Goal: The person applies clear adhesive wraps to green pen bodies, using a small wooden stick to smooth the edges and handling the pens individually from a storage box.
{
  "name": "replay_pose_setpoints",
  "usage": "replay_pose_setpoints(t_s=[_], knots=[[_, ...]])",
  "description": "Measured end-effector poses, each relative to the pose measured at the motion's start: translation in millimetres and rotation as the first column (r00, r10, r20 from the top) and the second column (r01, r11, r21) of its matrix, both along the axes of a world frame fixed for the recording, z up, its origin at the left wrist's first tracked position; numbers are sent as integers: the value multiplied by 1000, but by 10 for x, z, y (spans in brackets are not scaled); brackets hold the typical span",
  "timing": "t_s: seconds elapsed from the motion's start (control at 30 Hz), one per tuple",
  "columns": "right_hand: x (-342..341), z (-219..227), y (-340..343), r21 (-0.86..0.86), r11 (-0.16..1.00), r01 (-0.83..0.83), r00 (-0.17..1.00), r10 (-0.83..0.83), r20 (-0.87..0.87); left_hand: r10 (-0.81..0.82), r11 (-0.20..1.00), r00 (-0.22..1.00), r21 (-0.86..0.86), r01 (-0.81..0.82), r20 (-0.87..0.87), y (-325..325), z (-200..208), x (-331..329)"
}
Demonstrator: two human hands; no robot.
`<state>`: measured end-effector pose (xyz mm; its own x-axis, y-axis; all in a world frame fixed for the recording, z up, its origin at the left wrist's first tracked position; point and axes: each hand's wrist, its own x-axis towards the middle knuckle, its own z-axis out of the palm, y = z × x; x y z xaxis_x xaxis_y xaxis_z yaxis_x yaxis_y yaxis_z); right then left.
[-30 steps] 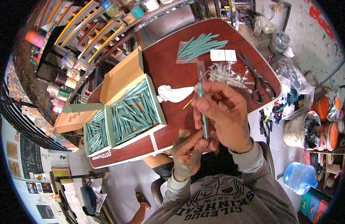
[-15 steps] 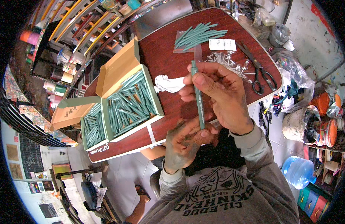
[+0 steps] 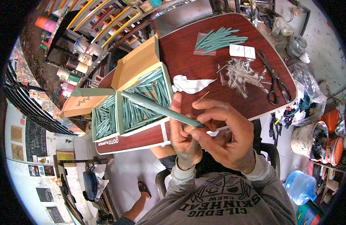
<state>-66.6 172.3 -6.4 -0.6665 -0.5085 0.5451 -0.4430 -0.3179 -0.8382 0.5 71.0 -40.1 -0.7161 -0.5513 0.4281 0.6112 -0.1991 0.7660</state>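
Note:
A slim green pen (image 3: 158,107) slants across in front of me, its far end over the green pens (image 3: 145,99) in an open cardboard box (image 3: 141,129). My right hand (image 3: 233,131) pinches the near end between thumb and fingers. Below the pen, my left hand (image 3: 185,144) supports it, index finger stretched upward behind the barrel and the other fingers curled near the pen's end. Beyond my hands lies a crumpled white cloth (image 3: 191,84), with a thin brown stick (image 3: 206,95) nearby.
On the dark red table (image 3: 180,45) are more green pens (image 3: 222,39), a small white card (image 3: 242,51), a pile of thin clear pieces (image 3: 242,75) and black scissors (image 3: 274,80). A smaller open box (image 3: 105,122) of pens adjoins the first. A blue water jug (image 3: 300,186) stands at right.
The pen has swung from nearly upright to slanting left. My right hand has come down from its upper part to the near end; my left index finger has stretched out. The view has shifted slightly.

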Motion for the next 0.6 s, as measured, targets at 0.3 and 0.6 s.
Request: replay_pose_setpoints(t_s=[0.3, 0.6], knots=[[53, -9, -137, -88, 996, -6, 1000, 8, 14, 278, 953, 942, -176, -246, 188, -33, -235, 142], [8, -4, -59, -17, 997, -76, 997, 76, 5, 395, 802, 918, -493, -338, 13, -196, -489, 129]])
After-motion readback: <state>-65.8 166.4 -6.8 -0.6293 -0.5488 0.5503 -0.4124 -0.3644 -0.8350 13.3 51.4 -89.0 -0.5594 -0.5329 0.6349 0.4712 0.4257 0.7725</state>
